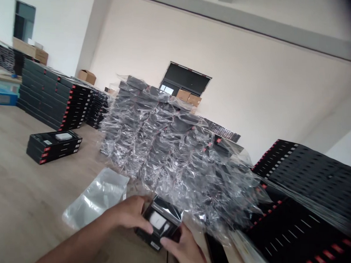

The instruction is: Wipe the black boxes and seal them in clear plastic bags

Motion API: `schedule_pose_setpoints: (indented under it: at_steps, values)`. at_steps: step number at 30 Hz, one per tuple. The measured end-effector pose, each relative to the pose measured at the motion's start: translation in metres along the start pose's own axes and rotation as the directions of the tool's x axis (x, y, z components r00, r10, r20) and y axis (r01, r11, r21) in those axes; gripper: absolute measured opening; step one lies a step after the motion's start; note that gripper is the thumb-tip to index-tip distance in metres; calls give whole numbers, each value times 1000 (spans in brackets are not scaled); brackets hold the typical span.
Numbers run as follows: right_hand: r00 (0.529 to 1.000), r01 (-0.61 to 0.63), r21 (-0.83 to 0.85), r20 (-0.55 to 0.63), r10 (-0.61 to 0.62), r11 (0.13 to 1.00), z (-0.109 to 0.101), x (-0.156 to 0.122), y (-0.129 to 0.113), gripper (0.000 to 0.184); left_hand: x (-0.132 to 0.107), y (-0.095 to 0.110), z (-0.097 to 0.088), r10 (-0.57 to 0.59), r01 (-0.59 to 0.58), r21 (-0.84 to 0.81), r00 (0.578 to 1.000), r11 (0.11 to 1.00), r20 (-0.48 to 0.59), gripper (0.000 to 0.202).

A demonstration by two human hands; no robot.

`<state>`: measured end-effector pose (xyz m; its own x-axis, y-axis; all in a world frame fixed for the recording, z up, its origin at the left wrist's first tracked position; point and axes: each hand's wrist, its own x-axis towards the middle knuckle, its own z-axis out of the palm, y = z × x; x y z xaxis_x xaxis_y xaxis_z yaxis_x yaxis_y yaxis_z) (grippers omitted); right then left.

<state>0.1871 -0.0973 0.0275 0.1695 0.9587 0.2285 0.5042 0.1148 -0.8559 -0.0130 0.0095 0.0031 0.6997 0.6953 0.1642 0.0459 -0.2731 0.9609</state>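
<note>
Both my hands grip one small black box (161,222) with a white label, wrapped in a clear plastic bag, low in the head view just above the wooden table (23,195). My left hand (131,214) curls round its left side. My right hand (183,248) pinches its lower right edge from below. Straight behind the box rises a big pile of bagged black boxes (169,146). An empty clear plastic bag (96,198) lies flat on the table just left of my left hand.
A short stack of black boxes (54,145) sits at mid left, with a taller stack (52,100) behind it. More black boxes with red marks (302,205) fill the right side. Cardboard cartons (87,76) stand at the back.
</note>
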Motion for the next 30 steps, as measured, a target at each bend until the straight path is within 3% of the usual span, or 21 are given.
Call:
schedule_pose_setpoints:
  at_steps: [3, 5, 8, 13, 17, 20, 22, 24, 26, 30]
  values:
    - [998, -39, 179, 54, 30, 983, -5, 2, -3, 43, 2, 11, -3, 43, -46, -36, 996, 998, -75, 38]
    - [996, -59, 154, 75, 48, 986, -3, 3, 1, 41, 5, 5, -2, 18, -18, 2, 998, 1000, -56, 33]
    - [984, -73, 60, 168, 62, 996, 3, 4, 11, 41, 9, -17, 2, -66, 61, 88, 996, 994, 56, 37]
    - [979, -27, 5, 204, 25, 1000, 6, 3, 20, 54, 9, -36, 5, -143, 117, 292, 987, 949, 69, 36]
    - [998, -14, 153, 65, 5, 988, 1, 5, 18, 40, 4, -24, 6, -54, 42, 318, 998, 947, 28, 32]
    - [990, -38, 306, -117, 78, 951, -3, 10, 23, 40, 4, -18, 9, 7, -17, 191, 999, 981, 52, 35]
    - [946, -37, 457, -270, 179, 889, -8, 13, 30, 42, 5, -17, 10, -40, 33, 53, 989, 998, 142, 42]
    - [875, -8, 585, -388, 288, 811, -14, 14, 34, 43, 5, -17, 8, -169, 167, 27, 955, 986, 244, 50]
    - [831, 10, 641, -432, 350, 767, -18, 14, 35, 43, 2, -14, 3, -228, 218, 66, 926, 974, 300, 62]
    - [841, -1, 654, -409, 355, 756, -15, 16, 30, 46, -5, 7, 5, -77, 93, -62, 971, 994, 227, 90]
